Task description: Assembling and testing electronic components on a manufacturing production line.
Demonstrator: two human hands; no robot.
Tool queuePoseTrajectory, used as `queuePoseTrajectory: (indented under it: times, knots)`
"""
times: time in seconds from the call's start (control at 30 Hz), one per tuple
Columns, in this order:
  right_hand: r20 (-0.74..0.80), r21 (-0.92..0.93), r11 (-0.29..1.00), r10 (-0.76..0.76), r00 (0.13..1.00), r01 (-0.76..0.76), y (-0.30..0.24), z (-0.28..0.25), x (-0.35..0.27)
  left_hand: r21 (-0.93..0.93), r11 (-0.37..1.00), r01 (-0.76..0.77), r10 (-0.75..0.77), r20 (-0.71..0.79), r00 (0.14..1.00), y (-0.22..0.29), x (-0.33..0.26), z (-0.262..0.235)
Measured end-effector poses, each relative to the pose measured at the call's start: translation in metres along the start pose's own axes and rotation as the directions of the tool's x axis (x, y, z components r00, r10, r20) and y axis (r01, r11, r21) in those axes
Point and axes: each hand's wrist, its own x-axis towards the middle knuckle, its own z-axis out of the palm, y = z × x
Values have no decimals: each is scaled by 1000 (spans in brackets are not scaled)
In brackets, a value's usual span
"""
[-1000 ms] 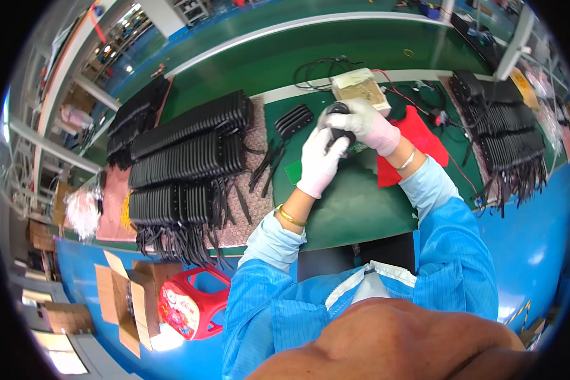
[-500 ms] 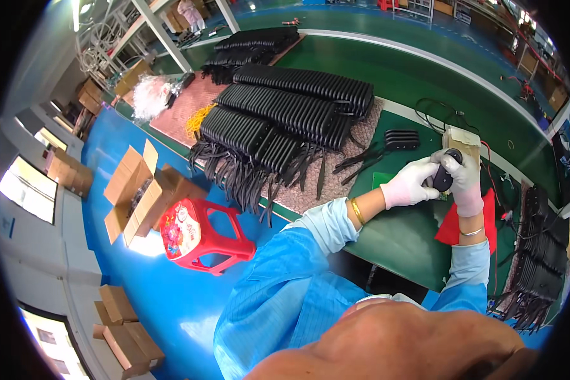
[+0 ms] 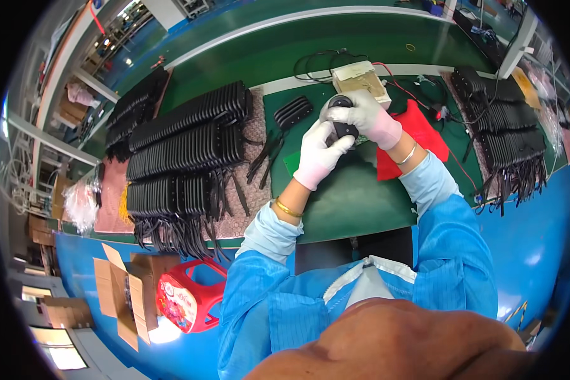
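Over the green mat [image 3: 345, 206], both white-gloved hands grip a black device with rounded ends [image 3: 344, 130]. My left hand [image 3: 318, 154] has its fingers and thumb closed on the near side. My right hand [image 3: 368, 118] wraps it from the right, covering its middle. Exactly what kind of device it is does not show. Just past the hands stands a pale open box [image 3: 363, 77]. To their left lies a short row of similar black pieces [image 3: 293, 112] with loose black straps [image 3: 266, 158]. A flat green piece [image 3: 292, 163] sits beside my left hand.
Long rows of black strapped pieces [image 3: 183, 149] fill the left of the bench; more [image 3: 506, 114] lie at the right. A red cloth [image 3: 418, 142] and red and black cables [image 3: 438, 114] are by my right forearm. A red stool [image 3: 193, 294] and open carton [image 3: 123, 294] stand below left.
The view has swung to the right, so the bench and hands appear further left. Both hands still hold the black device, now with more of its lower end showing.
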Motion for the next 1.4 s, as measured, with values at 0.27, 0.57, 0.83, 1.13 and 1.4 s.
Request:
queuePoseTrajectory:
  times: [0.27,0.57,0.83,1.13,1.4]
  knots:
    - [21,14,1000,3,1000,-4,-6,-1,-4,117,993,-6,5,7,1000,12,-2,0]
    - [22,28,999,-34,999,34,-3,0,-3,177,981,-82,81,14,997,6,-2,-3]
    - [-11,-18,1000,-9,1000,8,-6,1,-2,183,977,-106,106,13,994,3,0,-3]
    - [6,-37,998,-49,999,49,-3,1,-2,271,940,-209,211,22,977,5,2,-5]
    - [22,19,1000,-10,1000,9,-16,12,-7,167,976,-140,153,-70,986,8,-3,-2]
